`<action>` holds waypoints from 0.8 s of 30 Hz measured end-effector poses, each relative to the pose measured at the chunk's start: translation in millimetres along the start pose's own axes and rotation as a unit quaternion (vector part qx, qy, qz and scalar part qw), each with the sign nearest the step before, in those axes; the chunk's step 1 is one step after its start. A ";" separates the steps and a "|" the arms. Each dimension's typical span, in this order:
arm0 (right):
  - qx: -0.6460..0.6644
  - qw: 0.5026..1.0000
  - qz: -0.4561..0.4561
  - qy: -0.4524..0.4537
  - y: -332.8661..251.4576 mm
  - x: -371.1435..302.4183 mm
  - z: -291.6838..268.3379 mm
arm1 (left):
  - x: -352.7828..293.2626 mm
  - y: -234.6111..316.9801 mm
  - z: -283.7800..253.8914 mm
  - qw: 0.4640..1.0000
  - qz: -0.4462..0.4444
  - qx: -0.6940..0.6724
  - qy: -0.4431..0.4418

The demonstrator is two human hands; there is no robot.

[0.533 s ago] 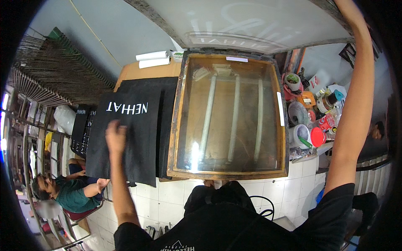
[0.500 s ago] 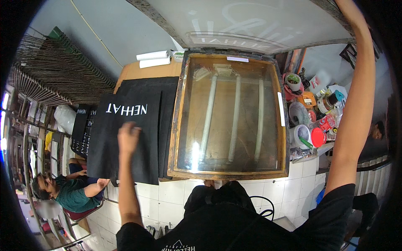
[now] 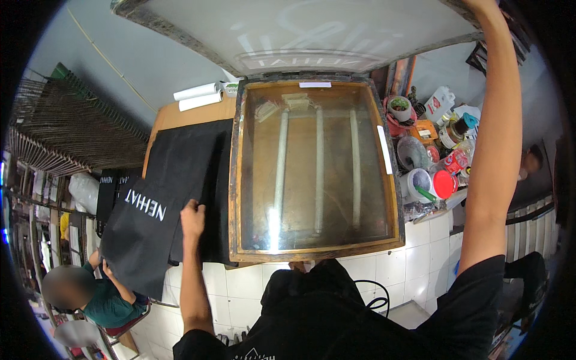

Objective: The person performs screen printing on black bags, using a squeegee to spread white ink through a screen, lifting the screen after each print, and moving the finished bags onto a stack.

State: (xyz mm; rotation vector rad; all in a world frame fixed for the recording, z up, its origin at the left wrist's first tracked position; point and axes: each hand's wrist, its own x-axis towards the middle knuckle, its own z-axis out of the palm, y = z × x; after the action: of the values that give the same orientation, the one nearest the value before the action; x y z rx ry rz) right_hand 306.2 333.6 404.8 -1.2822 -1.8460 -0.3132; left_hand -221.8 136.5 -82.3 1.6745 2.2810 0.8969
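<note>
My left hand (image 3: 192,219) is closed, its fingers curled on the edge of a dark black fabric piece on the stack beside the glass-topped table. Left of it, a black fabric piece with white lettering (image 3: 144,234) slants off the stack, and a seated person's hands (image 3: 108,268) hold its lower left edge. Raised at the top is a screen printing frame (image 3: 312,36) with a pale mesh and a faint design. My right hand (image 3: 482,5) grips the frame's right edge, mostly cut off by the picture's upper border.
A wooden-rimmed glass table (image 3: 396,207) with pale tubes beneath stands before me. To its right are paint tubs (image 3: 444,184), jars and a white jug (image 3: 440,103). White rolls (image 3: 200,101) lie at the back left, near a wire rack (image 3: 78,132). A black cable (image 3: 378,294) loops on the floor.
The lettered black piece has shifted left and down off the stack, into the seated person's hands. My left hand has moved lower and closed. The right arm still holds the frame up.
</note>
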 end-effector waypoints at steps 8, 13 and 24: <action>0.013 1.000 0.003 -0.023 4.9 1.5 -13.1 | -17.5 219.4 3.4 0.852 0.351 -0.023 -0.387; -0.020 0.999 -0.031 -0.038 14.0 8.9 -10.1 | -68.4 299.5 101.0 0.851 0.460 -0.006 -0.254; -0.229 0.941 -0.245 -0.042 47.0 49.3 10.1 | 102.4 401.0 208.3 0.947 0.109 0.069 -0.295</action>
State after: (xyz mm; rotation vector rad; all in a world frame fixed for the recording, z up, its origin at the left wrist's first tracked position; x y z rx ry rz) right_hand 335.9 392.8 424.0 -1.1175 -2.2364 -1.0206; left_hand 164.3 380.7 -4.8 1.9471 1.8057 0.2078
